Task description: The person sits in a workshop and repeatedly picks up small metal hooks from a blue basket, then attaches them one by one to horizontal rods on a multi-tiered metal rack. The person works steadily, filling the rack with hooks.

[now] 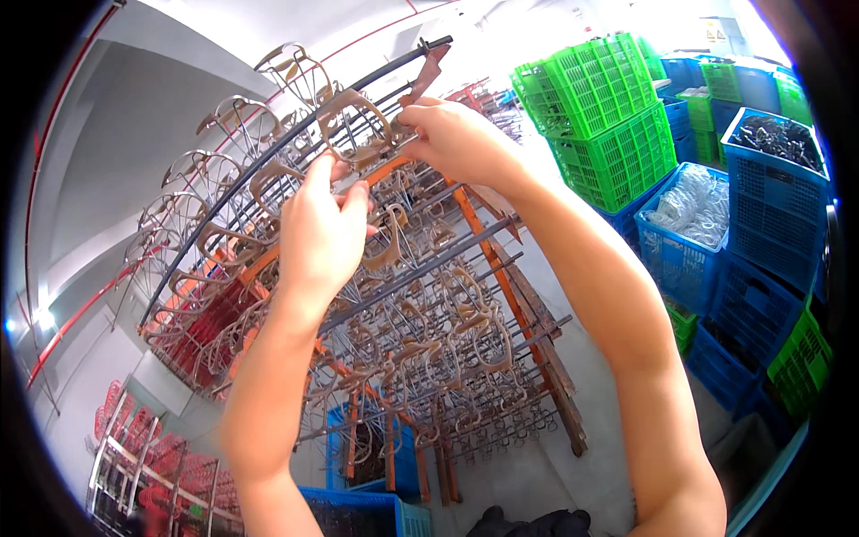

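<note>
At twelve o'clock of the tilted metal rack (501, 259), both hands grip one tan, looped wire-like frame (353, 134): left hand (322, 233) pinches its lower edge, right hand (456, 134) clasps its right side. Green lattice crates (608, 116) stand at two o'clock.

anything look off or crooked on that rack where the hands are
Nothing stands out. The left hand and right hand are both on a brown loop-shaped part near the top of the metal rack. The other brown parts hang along its bars in fairly regular rows. The green crates and blue crates look neatly stacked.
</note>
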{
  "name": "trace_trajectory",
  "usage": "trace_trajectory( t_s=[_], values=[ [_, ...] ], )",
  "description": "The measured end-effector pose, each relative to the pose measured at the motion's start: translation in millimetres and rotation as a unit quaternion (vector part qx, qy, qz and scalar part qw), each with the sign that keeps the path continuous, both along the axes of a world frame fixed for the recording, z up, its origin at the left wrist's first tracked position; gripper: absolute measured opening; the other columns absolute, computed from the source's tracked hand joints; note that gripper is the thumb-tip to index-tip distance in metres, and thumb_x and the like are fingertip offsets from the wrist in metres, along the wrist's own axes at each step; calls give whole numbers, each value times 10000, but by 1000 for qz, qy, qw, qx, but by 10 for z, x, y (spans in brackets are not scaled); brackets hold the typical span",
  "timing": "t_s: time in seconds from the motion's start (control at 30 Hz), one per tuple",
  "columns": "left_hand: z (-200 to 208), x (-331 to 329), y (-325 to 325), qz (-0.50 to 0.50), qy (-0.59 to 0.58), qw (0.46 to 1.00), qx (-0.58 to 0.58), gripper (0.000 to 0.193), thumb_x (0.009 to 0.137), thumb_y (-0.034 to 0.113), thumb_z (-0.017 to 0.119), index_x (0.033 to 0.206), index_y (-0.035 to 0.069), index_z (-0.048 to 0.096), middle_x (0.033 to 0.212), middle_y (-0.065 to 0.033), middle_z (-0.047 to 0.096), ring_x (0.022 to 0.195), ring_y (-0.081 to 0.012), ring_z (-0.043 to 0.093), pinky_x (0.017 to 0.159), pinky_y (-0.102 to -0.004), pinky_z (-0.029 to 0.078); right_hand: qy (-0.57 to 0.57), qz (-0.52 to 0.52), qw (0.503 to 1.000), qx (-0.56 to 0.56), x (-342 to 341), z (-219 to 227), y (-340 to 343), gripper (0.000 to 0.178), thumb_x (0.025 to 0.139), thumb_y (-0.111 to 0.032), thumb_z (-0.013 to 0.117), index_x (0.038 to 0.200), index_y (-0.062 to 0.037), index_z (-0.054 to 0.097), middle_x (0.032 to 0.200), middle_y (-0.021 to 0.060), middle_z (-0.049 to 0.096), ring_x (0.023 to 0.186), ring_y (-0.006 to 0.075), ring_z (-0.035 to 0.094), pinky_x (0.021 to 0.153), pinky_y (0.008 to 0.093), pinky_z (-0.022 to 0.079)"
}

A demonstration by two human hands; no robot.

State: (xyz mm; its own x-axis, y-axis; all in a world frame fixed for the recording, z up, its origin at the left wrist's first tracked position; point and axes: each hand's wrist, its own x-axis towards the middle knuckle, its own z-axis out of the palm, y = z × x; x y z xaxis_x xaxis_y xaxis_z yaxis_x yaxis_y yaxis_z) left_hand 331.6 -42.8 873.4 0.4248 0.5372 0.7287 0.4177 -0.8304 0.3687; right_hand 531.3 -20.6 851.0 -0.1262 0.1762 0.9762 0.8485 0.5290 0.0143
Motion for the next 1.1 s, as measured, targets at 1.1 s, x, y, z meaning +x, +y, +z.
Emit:
trace_trajectory(
  t_s=[1.1],
  values=[
    [-127, 320, 390, 45, -114, 987, 105, 191, 860, 71, 576, 997, -60, 571, 773, -106, 665, 681, -111, 616, 618, -256, 472, -218, 49, 972, 66, 235, 158, 313, 198, 845, -198, 626, 894, -24, 543, 867, 76, 514, 657, 286, 597, 552, 362, 530]
  ],
)
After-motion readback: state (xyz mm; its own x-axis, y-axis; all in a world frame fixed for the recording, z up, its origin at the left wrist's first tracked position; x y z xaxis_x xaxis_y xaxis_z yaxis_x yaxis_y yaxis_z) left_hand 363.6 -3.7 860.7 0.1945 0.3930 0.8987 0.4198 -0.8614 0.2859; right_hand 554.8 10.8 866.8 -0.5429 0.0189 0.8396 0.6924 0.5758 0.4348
